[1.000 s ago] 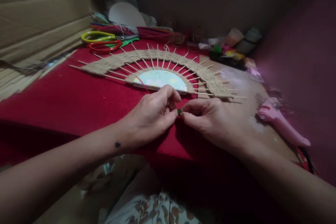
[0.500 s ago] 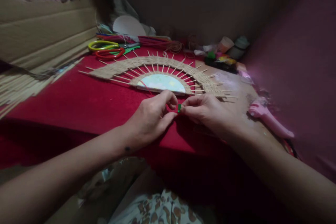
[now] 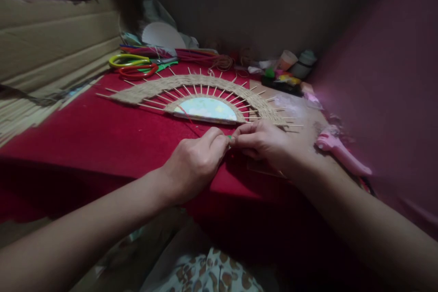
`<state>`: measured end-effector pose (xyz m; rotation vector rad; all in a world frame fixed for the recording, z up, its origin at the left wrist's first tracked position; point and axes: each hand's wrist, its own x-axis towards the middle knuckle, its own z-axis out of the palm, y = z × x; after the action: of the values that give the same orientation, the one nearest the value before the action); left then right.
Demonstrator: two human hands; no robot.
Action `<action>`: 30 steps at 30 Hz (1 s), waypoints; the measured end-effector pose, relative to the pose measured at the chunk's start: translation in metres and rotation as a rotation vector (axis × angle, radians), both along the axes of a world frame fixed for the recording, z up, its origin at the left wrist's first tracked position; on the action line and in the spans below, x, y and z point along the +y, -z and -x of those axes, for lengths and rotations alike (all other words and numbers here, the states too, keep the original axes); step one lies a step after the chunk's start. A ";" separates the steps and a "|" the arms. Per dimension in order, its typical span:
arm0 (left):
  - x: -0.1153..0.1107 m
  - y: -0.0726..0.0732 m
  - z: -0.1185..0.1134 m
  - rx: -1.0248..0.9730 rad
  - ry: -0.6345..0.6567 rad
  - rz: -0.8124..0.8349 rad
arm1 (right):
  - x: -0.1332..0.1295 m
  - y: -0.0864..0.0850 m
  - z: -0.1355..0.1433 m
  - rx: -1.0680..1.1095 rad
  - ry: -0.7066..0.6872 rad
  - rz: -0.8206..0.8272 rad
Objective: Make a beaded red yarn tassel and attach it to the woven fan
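A small green piece point(image 3: 229, 137) sits between my two hands, mostly covered by fingertips; its material cannot be made out. My left hand point(image 3: 196, 162) is closed, thumb and forefinger pinching it from the left. From the right, the thumb and forefinger of my right hand point(image 3: 265, 143) pinch the same piece. Just beyond lies a half-round woven fan point(image 3: 137, 91) with thin sticks radiating through a twine band. Its pale half-disc centre point(image 3: 207, 108) is rimmed with twine. A thin red strand point(image 3: 187, 117) runs from the disc's left side towards my left hand.
Yellow-handled scissors point(image 3: 128, 60) and red-handled scissors point(image 3: 138, 71) lie at the back left of the red cloth point(image 3: 85, 132). A pink glue gun point(image 3: 342, 150) rests at the right on a brown board point(image 3: 304, 121). Ribbed cardboard point(image 3: 58, 32) stands at the left.
My left fingers have closed down over the green piece, which shows less now. My right hand keeps its pinch. The whole view has shifted slightly.
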<state>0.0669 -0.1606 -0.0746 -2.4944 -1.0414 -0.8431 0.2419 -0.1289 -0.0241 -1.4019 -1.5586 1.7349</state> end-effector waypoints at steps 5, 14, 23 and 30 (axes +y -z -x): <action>0.002 -0.002 -0.001 0.034 0.019 -0.015 | 0.003 0.000 -0.005 0.033 -0.049 0.032; 0.005 -0.004 0.003 -0.140 0.096 0.244 | 0.002 0.002 -0.008 0.077 -0.041 0.042; 0.005 -0.012 0.002 -0.250 0.114 0.397 | 0.004 -0.001 -0.007 0.060 -0.069 0.047; 0.007 -0.017 -0.001 -0.383 0.057 0.594 | 0.004 0.000 -0.007 0.013 -0.070 -0.005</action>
<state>0.0676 -0.1535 -0.0580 -2.9173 -1.5410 -1.2065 0.2485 -0.1250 -0.0242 -1.3459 -1.6225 1.7756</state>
